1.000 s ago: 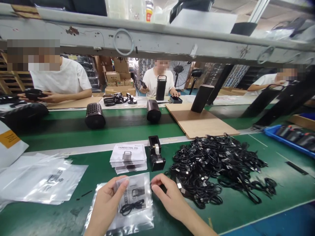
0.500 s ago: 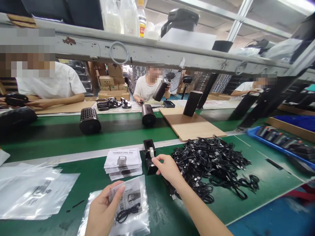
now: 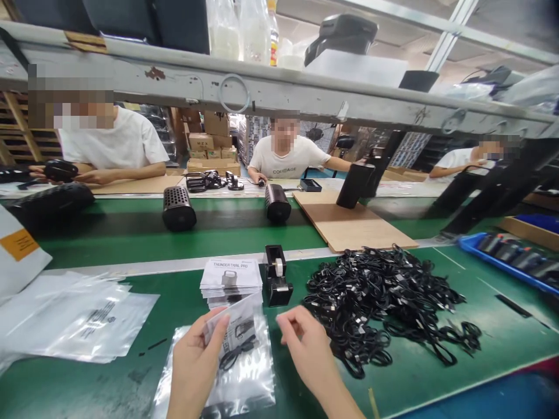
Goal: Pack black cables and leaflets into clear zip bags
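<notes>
My left hand (image 3: 198, 355) pinches the upper left edge of a clear plastic bag (image 3: 262, 381), tilted up off the bench. Inside it show a printed leaflet and a coiled black cable (image 3: 238, 352). To the right of the bag, my right hand (image 3: 308, 349) has thumb and forefinger pinched together on a small, barely visible piece of tape. A black tape dispenser (image 3: 278, 279) stands just beyond my right fingers, apart from them. Behind the bag lies a stack of printed leaflets (image 3: 230, 276). More clear bag plastic (image 3: 168, 369) lies under my left hand.
A heap of coiled black cables (image 3: 379, 302) lies at the right. Flat plastic bags (image 3: 82, 314) are piled at the left. Speakers (image 3: 277, 203) stand on the green belt; a wooden board (image 3: 345, 224) bears another, touched by a person opposite. A blue tray (image 3: 515, 262) sits far right.
My right hand has drawn back from the tape dispenser toward the bag, fingers still pinched. The person opposite now reaches an arm to the speaker on the board. The view has shifted slightly left.
</notes>
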Demonstrator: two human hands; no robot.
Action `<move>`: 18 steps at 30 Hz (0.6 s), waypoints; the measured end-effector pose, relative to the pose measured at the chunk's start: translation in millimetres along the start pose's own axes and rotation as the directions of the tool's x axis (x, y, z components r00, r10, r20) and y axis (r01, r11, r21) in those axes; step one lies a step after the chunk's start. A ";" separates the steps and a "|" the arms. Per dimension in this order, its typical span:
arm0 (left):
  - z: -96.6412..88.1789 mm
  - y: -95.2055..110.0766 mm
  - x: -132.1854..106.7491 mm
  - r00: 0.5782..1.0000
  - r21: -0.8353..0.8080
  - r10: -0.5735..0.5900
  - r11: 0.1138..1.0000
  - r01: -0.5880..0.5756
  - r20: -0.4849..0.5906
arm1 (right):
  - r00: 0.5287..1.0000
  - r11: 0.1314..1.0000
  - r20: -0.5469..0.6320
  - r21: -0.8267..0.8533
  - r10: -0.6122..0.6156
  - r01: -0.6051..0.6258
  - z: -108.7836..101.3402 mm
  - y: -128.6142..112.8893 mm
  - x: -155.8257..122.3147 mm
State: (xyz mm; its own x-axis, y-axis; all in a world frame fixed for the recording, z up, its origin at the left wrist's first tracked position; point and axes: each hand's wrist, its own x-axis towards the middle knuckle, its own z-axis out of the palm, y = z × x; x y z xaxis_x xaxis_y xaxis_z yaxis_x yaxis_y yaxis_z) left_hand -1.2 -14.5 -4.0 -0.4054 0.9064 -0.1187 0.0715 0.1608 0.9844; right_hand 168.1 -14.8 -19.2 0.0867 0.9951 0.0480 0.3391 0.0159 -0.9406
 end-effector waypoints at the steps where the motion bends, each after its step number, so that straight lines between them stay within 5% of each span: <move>1: 0.7 0.6 -1.6 1.000 0.011 0.011 1.000 -0.011 -0.002 | 0.994 0.993 0.101 0.106 0.038 -0.049 5.1 -5.8 -5.5; 3: 2.6 1.0 -5.8 0.999 0.040 0.042 0.998 -0.041 -0.015 | 0.956 0.940 0.283 0.298 0.077 -0.164 18.0 -15.6 -12.2; 6: 5.1 -0.3 -14.4 0.996 0.079 0.077 0.994 -0.073 -0.042 | 0.944 0.885 0.321 0.414 0.080 -0.215 36.7 -20.7 -9.9; 11: 4.2 -1.1 -23.8 0.998 0.076 0.055 0.996 -0.052 -0.034 | 0.897 0.941 0.378 0.149 0.231 -0.305 44.2 -15.3 0.7; 14: -3.0 0.6 -23.3 0.999 -0.022 -0.049 0.999 0.048 -0.014 | 0.947 0.978 0.258 -0.129 0.193 -0.164 40.6 -15.1 -3.5; 18: -33.3 -3.6 -24.1 0.997 -0.123 -0.078 0.989 0.076 -0.015 | 0.980 0.922 0.194 -0.367 -0.051 0.121 32.2 -13.5 -14.0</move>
State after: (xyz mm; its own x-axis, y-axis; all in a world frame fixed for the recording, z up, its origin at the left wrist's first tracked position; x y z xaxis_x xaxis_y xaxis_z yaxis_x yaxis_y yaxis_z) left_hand -22.0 -49.9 -0.4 -0.4231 0.8853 -0.1931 -0.0722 0.1795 0.9811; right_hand 132.2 -25.8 -18.0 -0.1141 0.9930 0.0297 0.6672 0.0987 -0.7383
